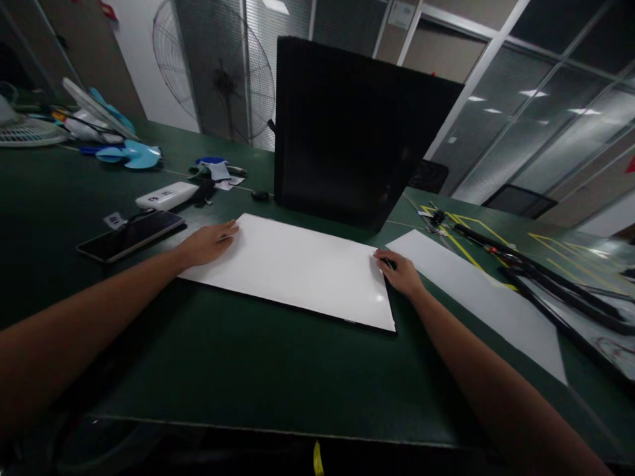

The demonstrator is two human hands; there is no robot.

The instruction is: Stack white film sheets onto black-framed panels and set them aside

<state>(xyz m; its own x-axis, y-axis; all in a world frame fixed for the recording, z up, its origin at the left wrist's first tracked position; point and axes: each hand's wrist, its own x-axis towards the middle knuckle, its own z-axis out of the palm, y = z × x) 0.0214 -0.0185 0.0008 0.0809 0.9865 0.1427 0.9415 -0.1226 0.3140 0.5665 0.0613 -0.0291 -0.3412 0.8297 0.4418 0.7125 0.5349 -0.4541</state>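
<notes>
A white rectangular panel [302, 268] with a thin dark edge lies flat on the green table [238, 370]. My left hand [209, 242] rests on the panel's left end, its fingers close together along the surface near the far corner. At the right end, my right hand [397, 270] has its fingers curled on the panel's edge near the far corner. A small dark thing shows between its fingers, too small to name. Just behind the panel stands a large black screen-like board [357, 132].
A white sheet [486, 297] lies to the right, beside black frame strips [540, 271]. On the left are a dark tablet-like device [131, 236], a white device [167, 196], blue fan blades [131, 154] and fan parts. A large fan [223, 79] stands behind the table.
</notes>
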